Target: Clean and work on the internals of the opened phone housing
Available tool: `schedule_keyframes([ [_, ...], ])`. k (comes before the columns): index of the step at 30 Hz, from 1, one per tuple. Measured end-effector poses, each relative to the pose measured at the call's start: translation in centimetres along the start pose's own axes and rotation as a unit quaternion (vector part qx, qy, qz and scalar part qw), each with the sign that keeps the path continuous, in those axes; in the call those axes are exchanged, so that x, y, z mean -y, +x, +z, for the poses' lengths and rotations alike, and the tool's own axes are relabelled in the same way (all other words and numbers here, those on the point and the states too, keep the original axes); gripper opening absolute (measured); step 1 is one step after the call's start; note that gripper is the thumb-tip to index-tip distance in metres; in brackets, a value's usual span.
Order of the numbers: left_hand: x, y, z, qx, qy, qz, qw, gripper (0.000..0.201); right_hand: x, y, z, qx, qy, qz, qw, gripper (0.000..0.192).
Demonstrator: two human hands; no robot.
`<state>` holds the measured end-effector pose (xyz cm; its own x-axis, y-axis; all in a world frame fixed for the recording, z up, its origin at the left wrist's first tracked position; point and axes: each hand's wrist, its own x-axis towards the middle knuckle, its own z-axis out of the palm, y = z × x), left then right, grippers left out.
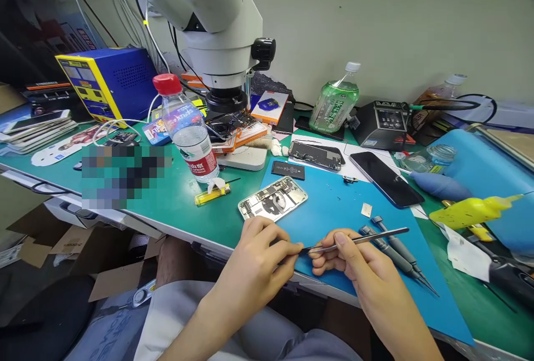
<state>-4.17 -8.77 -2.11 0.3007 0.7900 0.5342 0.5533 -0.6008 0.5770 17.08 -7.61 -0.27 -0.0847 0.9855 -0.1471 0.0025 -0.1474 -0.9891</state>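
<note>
My right hand grips metal tweezers at the near edge of the blue mat, tips pointing left. My left hand has its fingertips pinched at the tweezer tips; anything between them is too small to make out. Just beyond my left hand lies an opened phone, its insides showing. Two grey screwdrivers lie on the mat right of my right hand. A black battery lies behind the opened phone.
A microscope stands at the back, a water bottle and yellow lighter to its front left. A black phone, phone frame, green bottle, soldering station, blue power supply and yellow dispenser surround the mat.
</note>
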Motion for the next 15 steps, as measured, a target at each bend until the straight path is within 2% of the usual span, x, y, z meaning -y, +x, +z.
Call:
schedule_keyframes([
  [9,-0.1,0.3,-0.1,0.0,0.002,-0.002,1.0,0.013,-0.6,-1.8,1.1,-0.085,-0.15,-0.093,0.981,0.048],
  [11,-0.1,0.3,-0.1,0.001,0.001,-0.002,1.0,0.013,-0.5,-1.7,1.1,-0.08,-0.146,-0.093,0.982,0.048],
  [15,-0.1,0.2,-0.1,0.004,0.0,-0.002,1.0,0.013,0.1,-0.7,0.7,-0.038,-0.065,-0.038,0.996,0.051],
])
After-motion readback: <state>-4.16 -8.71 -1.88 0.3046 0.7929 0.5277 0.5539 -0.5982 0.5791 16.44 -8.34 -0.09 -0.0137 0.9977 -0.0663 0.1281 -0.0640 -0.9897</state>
